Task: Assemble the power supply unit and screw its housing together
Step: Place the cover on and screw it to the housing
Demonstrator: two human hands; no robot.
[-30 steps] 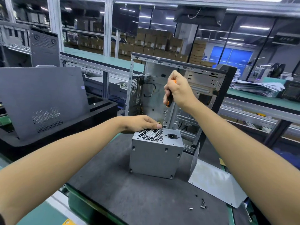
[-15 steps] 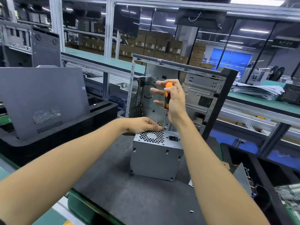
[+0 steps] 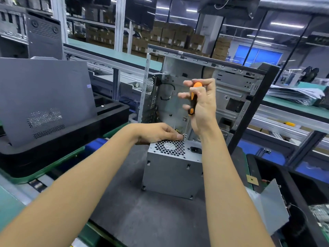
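mat, dark and bare in the foreground, is used as the work surface. a loose metal panel is leaned at its right edge, probably parked until needed.

power supply unit is stood upright mid-mat, fan grille and mains socket turned up so the top-edge screw points can be reached from above.

left hand is laid on the far top edge of the unit, fingertips pinched shut at the corner. likely a screw is being steadied there, but the screw itself is too small to be confirmed. the housing is also kept from sliding by that hand.

right hand is closed around the orange-and-black screwdriver, index finger hooked over the cap of the handle so downward pressure can be applied while it is spun. shaft is held near vertical, tip brought down right at the left fingertips.

judged step: one top-corner screw being started or driven. main risk: tip slipping off onto the fingers.

open pc chassis is stood just behind the unit, presumably the install target. grey side panel is propped in a black tray at left.
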